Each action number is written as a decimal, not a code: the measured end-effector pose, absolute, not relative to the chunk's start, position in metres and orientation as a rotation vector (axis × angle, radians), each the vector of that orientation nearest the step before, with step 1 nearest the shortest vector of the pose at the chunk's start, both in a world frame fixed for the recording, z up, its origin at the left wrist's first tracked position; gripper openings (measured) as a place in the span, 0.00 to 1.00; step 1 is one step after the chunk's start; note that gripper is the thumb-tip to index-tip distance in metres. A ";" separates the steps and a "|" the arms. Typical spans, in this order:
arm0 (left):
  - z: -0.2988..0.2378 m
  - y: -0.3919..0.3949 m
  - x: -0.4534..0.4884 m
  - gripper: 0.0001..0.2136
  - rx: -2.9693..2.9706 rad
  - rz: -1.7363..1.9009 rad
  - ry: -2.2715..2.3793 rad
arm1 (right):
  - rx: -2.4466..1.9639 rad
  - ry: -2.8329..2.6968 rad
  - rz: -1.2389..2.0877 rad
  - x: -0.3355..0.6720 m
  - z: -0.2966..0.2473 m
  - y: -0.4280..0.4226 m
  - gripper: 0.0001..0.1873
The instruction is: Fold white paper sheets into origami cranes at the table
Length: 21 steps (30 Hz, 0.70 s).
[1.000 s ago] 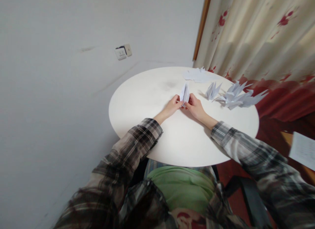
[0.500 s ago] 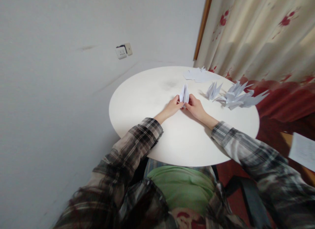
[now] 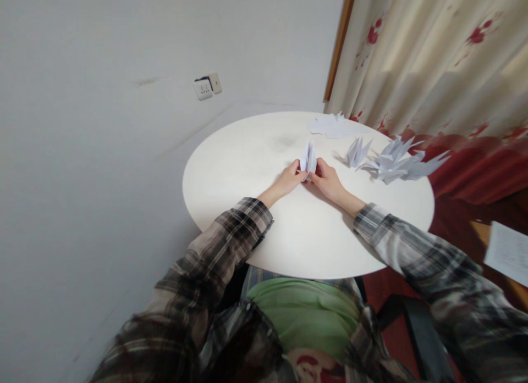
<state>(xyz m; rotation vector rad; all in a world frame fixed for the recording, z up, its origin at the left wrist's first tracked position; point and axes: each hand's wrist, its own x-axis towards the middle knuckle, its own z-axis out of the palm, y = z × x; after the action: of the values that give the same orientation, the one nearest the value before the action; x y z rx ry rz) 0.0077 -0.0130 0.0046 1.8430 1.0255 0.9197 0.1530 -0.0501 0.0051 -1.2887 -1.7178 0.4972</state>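
A white folded paper (image 3: 308, 156), pointed at the top and split down its middle, stands upright between my two hands over the round white table (image 3: 231, 174). My left hand (image 3: 290, 177) pinches its lower left side. On the lower right side, the fingers of my right hand (image 3: 327, 178) are closed round it, thumb toward me. Both thumbs meet near the bottom of the folds, and the fingertips behind the paper are partly hidden. Just right of my right hand stands a folded paper crane (image 3: 357, 152).
Several more paper cranes (image 3: 396, 162) cluster at the table's right edge. Flat white paper sheets (image 3: 332, 127) lie at the far side. A wall with a socket (image 3: 203, 89) borders the left, a curtain (image 3: 445, 70) the right. A chair armrest (image 3: 424, 333) stands at lower right.
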 end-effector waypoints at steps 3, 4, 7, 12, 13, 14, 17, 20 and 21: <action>0.004 -0.013 0.007 0.10 1.856 0.927 1.007 | -1.287 -1.721 0.499 0.153 0.005 -0.050 0.07; 0.004 -0.013 0.007 0.10 1.860 0.928 1.002 | -1.289 -1.722 0.495 0.153 0.005 -0.050 0.07; 0.004 -0.013 0.007 0.10 1.864 0.929 1.006 | -1.293 -1.721 0.484 0.153 0.005 -0.050 0.07; 0.002 -0.011 0.007 0.10 1.867 0.925 1.018 | -1.286 -1.725 0.499 0.153 0.005 -0.050 0.07; 0.002 -0.011 0.007 0.10 1.868 0.927 1.021 | -1.286 -1.723 0.498 0.153 0.005 -0.050 0.08; 0.002 -0.011 0.007 0.10 1.869 0.928 1.024 | -1.286 -1.722 0.494 0.152 0.005 -0.050 0.08; 0.002 -0.011 0.008 0.09 1.871 0.935 1.030 | -1.289 -1.725 0.475 0.152 0.006 -0.051 0.08; 0.003 -0.012 0.008 0.09 1.876 0.939 1.028 | -1.302 -1.728 0.461 0.152 0.006 -0.051 0.08; 0.003 -0.012 0.008 0.09 1.877 0.937 1.025 | -1.304 -1.728 0.459 0.152 0.006 -0.051 0.08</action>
<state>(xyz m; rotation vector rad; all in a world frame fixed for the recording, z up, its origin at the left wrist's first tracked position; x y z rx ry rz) 0.0080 -0.0124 0.0034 1.8769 1.0247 0.9372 0.1517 -0.0513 0.0062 -1.3042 -1.7284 0.4586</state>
